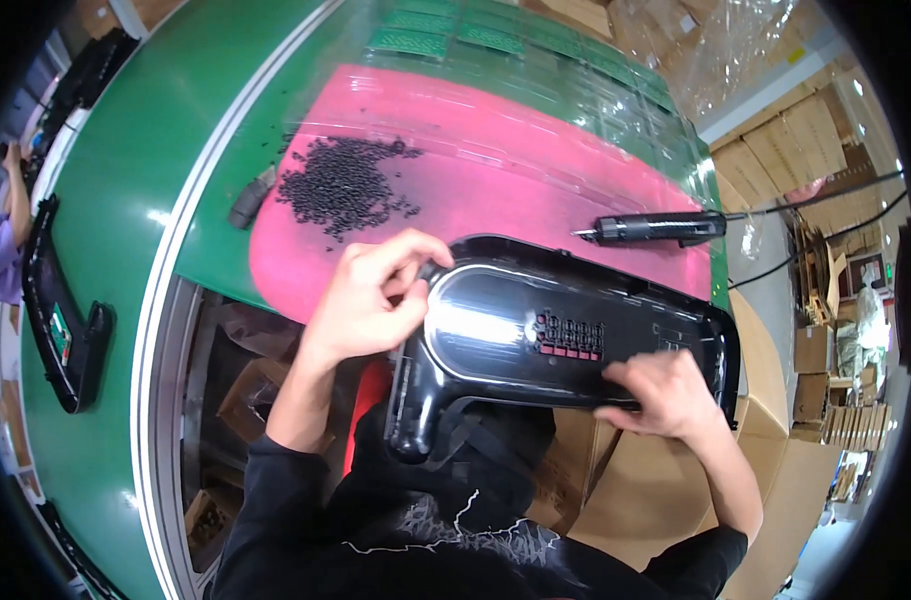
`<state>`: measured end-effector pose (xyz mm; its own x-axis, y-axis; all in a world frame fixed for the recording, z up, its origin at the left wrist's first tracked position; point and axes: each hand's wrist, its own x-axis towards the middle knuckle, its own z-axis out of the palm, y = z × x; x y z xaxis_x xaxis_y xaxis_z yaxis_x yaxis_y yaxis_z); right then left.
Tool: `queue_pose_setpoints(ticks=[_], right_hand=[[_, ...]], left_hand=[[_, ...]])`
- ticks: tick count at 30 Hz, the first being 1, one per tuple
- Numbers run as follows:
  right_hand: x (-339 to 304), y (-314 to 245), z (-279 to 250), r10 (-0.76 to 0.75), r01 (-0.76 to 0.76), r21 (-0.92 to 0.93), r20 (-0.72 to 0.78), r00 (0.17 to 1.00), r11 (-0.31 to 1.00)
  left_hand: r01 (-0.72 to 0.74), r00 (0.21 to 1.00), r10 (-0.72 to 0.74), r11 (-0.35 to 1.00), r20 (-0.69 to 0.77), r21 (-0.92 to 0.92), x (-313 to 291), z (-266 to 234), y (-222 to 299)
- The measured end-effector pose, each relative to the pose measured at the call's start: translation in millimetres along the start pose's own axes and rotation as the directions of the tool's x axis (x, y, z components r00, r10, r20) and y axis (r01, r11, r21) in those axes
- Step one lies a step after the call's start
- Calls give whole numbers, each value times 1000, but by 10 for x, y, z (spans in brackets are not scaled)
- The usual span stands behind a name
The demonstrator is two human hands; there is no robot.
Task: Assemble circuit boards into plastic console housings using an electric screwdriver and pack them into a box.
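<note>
Glossy black, an L-shaped plastic shell (506, 370) lies mid-frame; my left hand (366, 300) pinches its corner, while my blurred, curled right hand's (666, 392) hold I can't tell. Flat pink mat (476, 195), upper centre; brown cardboard boxes (771, 165), right.

Where the left hand (368, 295) grips the black housing (486, 372), its fingers cover that corner, and it is hard to tell whether the dark bit between them is a separate piece; to the right of this grip, the right hand (664, 392) is smeared by motion, leaving its fingertips and anything in them unreadable. Beyond the grip, the heaped black pieces (338, 188) are too small to make out singly, while far to its left a co-worker (0, 245) is cut off by the dark rim.
</note>
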<state>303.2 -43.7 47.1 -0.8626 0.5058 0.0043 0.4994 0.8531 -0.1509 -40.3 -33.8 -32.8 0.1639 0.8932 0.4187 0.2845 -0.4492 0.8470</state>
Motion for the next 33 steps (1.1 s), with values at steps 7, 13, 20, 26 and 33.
queue_pose_setpoints(ticks=[7,13,20,26,33], right_hand=[[1959,306,-99,-13,-47,-113,-477,879,993],[3369,798,251,161,-257,-172,-436,885,951],[3614,892,387,206,-317,-294,-352,913,902],[2779,470,-157,34,91,196,-554,832,976],[1237,-465,-381,164,179,964,-212,963,196]], left_hand=[[-164,960,185,980,-210,115,38,79,100],[1,985,-28,987,-168,-161,31,78,196],[-55,978,14,981,-210,-188,11,74,65],[14,938,-30,999,-344,-47,-13,96,166],[-108,968,-69,757,-243,-644,-29,101,565]])
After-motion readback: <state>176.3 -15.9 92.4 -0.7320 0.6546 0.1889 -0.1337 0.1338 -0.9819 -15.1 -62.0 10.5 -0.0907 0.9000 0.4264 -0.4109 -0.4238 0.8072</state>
